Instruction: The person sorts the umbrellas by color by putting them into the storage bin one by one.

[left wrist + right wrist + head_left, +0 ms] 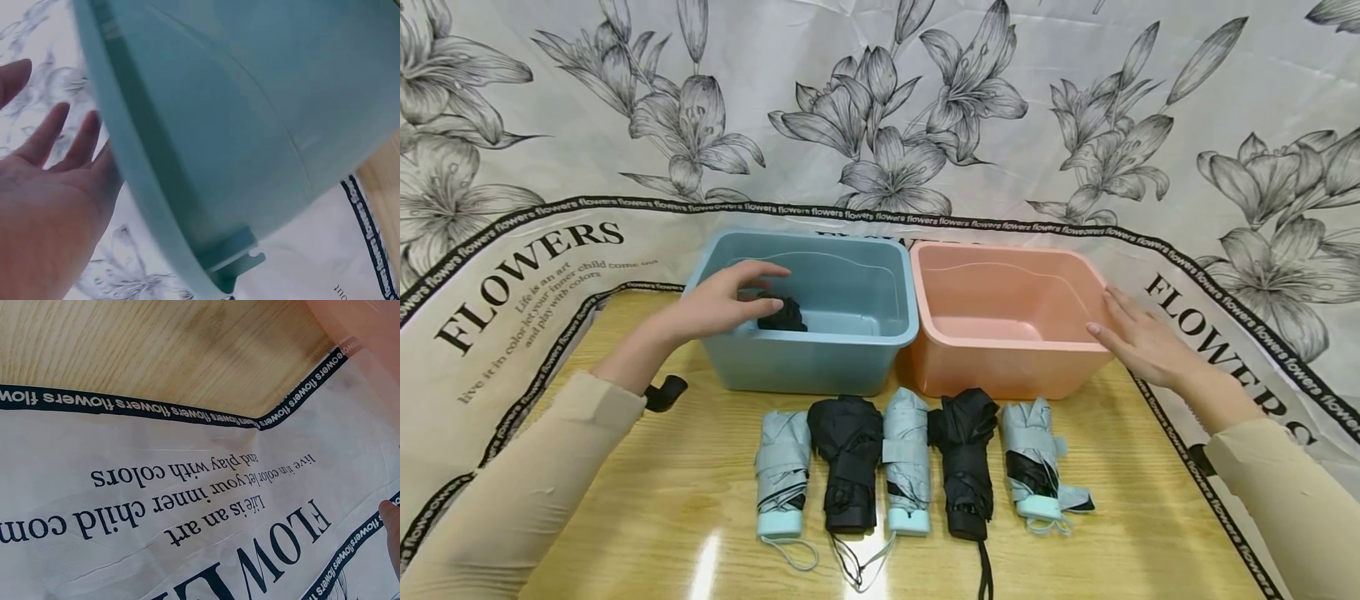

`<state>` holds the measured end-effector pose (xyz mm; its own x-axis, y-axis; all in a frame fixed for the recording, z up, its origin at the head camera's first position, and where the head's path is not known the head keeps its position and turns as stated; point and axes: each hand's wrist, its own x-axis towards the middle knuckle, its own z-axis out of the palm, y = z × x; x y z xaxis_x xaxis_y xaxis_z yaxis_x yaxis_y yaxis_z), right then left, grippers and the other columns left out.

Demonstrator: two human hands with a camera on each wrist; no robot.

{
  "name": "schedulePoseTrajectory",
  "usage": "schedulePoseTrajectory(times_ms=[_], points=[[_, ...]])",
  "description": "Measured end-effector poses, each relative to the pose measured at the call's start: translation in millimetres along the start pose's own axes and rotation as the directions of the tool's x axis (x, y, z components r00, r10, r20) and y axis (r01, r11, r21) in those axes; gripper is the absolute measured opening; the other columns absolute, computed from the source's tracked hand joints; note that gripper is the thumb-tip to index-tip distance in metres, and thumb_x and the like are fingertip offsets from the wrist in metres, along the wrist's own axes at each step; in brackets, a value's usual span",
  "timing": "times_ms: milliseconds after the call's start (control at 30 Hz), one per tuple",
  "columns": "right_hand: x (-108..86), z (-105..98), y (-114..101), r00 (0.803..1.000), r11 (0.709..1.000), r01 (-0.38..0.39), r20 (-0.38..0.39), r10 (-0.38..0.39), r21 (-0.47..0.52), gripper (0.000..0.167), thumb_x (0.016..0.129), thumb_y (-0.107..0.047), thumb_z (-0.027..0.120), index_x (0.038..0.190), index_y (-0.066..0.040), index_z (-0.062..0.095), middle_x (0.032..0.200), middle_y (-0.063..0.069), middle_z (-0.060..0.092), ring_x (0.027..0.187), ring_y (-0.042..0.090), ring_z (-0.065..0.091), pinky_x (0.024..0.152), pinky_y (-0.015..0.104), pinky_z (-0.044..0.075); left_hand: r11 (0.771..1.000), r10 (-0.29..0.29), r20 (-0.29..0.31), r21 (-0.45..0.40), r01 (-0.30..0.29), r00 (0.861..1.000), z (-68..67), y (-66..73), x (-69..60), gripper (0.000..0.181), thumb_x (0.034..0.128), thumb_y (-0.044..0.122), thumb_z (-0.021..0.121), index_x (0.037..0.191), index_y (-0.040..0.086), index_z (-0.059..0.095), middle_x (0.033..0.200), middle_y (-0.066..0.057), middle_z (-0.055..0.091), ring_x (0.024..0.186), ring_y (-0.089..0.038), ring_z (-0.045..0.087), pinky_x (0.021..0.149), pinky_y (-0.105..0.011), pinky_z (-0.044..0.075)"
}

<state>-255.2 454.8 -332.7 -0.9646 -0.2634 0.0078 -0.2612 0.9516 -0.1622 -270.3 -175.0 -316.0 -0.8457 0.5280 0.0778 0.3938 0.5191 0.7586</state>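
My left hand (726,296) hovers over the left front corner of the blue bin (820,362), fingers spread and holding nothing. In the left wrist view those fingers (78,147) lie beside the bin's rim (134,169). Inside the blue bin, below the fingertips, is a black bundle of cloth (784,315), partly hidden by the hand and front wall. My right hand (1150,342) is at the right rim of the pink bin (1000,367), fingers extended. Only a fingertip (392,519) shows in the right wrist view.
Folded umbrellas lie in a row before the bins: light blue (781,467), black (848,458), light blue (907,458), black (966,458) and light blue (1032,450). The rightmost has a loose strap. Flower-printed cloth (865,158) rises behind the wooden table (655,492).
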Motion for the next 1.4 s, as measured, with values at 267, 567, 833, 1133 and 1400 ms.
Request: schedulePoseTrajectory(times_ms=[267,567,833,1133,1400], points=[[-1.8,0.4,2.3,1.000,1.000,-0.003,0.002,0.003,-0.007,0.078,0.112,-0.045,0.031,0.163,0.005,0.000,0.171,0.023,-0.008,0.153,0.056,0.007,0.119,0.074,0.001,0.983,0.132,-0.208,-0.100,-0.155,0.969,23.2,5.1,-31.8,0.055,0.1059,0.014,0.062,0.157,0.009,0.043,0.158,-0.013,0.039,0.143,-0.035,0.042,0.117,-0.048,0.039],[-2.3,-2.7,-0.4,1.000,1.000,0.004,-0.002,-0.004,0.000,0.078,0.112,-0.044,0.032,0.163,0.005,-0.001,0.171,0.024,-0.008,0.154,0.054,0.004,0.119,0.073,0.001,0.946,0.227,-0.438,-0.114,-0.305,0.870,66.3,-2.6,-64.7,0.061,0.0968,-0.005,0.068,0.154,0.006,0.049,0.152,-0.012,0.045,0.134,-0.009,0.048,0.107,-0.020,0.046],[-2.3,-2.0,-0.4,1.000,1.000,0.002,0.001,-0.002,0.014,0.078,0.112,-0.044,0.032,0.163,0.004,-0.002,0.171,0.024,-0.008,0.154,0.054,0.003,0.120,0.072,-0.001,0.942,0.252,-0.491,-0.071,-0.327,0.834,100.1,-15.2,-88.8,0.064,0.0899,-0.013,0.072,0.150,0.001,0.053,0.147,-0.012,0.051,0.129,-0.017,0.052,0.102,-0.019,0.048],[-1.1,-0.8,0.5,1.000,1.000,0.002,-0.004,-0.002,0.024,0.077,0.112,-0.044,0.032,0.164,0.003,-0.001,0.171,0.024,-0.008,0.153,0.057,0.006,0.118,0.075,0.003,0.983,0.159,-0.362,-0.025,-0.180,0.919,130.9,-36.9,-103.1,0.064,0.0933,0.001,0.076,0.151,0.001,0.050,0.148,-0.014,0.050,0.128,-0.033,0.054,0.100,-0.036,0.055],[0.4,3.2,2.5,1.000,1.000,0.013,-0.019,-0.013,0.027,0.077,0.113,-0.043,0.033,0.164,0.004,0.000,0.171,0.024,-0.007,0.151,0.058,0.010,0.118,0.075,0.003,0.999,0.044,-0.220,0.013,-0.043,0.975,148.1,-51.3,-103.6,0.077,0.0910,0.020,0.083,0.155,0.001,0.044,0.158,-0.022,0.039,0.144,-0.047,0.040,0.111,-0.067,0.039]])
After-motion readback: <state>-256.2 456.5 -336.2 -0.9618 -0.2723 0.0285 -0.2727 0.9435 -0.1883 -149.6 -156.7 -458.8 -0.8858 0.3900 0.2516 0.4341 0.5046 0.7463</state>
